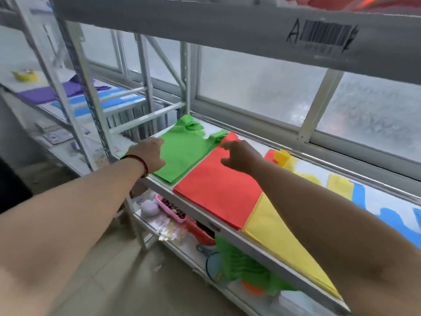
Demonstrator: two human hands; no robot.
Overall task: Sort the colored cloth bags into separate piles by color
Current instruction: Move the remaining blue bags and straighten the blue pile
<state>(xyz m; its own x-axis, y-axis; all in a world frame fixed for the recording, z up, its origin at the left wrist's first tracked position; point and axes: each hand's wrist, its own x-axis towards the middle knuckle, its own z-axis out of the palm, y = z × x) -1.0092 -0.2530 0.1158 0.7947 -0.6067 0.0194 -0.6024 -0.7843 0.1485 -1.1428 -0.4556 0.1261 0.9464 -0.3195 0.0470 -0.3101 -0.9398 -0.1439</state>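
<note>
Head view. A white shelf (pixel 230 232) carries three flat piles side by side along its front edge: green bags (pixel 184 149) at the left end, red bags (pixel 216 188) in the middle, yellow bags (pixel 280 238) to the right. Green and red touch along one long edge; red and yellow meet likewise. Each pile's long axis runs from the front edge back toward the window, handles pointing to the window. Behind the yellow pile lie loose yellow and blue bags (pixel 387 215); bare shelf remains there and along the back rail.

Left hand (pixel 149 155) lies flat on the green pile's left edge, fingers spread, gripping nothing. Right hand (pixel 239 156) hovers over the red pile's far end, fingers loosely curled and apart, holding nothing.
</note>
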